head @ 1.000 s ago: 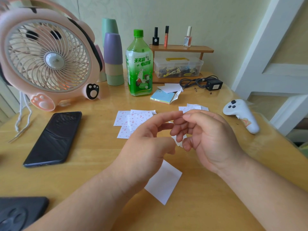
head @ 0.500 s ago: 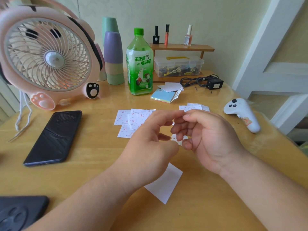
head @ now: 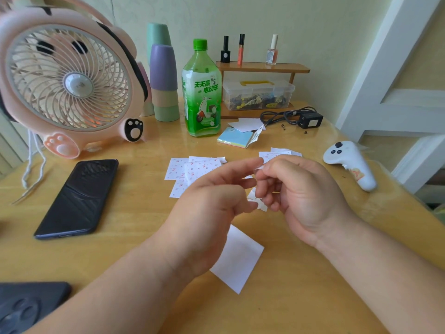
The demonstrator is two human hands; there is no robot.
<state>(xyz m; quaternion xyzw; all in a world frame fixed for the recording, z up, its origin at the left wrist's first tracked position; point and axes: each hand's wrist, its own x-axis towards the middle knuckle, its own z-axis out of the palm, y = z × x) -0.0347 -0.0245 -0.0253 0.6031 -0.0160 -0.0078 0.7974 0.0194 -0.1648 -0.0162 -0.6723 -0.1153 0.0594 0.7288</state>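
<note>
Within the last second the left hand point(head: 212, 210) has closed in on the right hand point(head: 305, 196), and both sets of fingertips now pinch the small paper point(head: 258, 203) above the table point(head: 134, 213), probably tightening a fold.

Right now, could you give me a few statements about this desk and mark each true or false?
1. The left hand and right hand pinch a small paper scrap together. True.
2. The green bottle lies on its side. False: it stands upright.
3. The phone lies flat, left of the hands. True.
4. The white controller sits beside the fan. False: it lies at the right side of the table, far from the fan.
</note>
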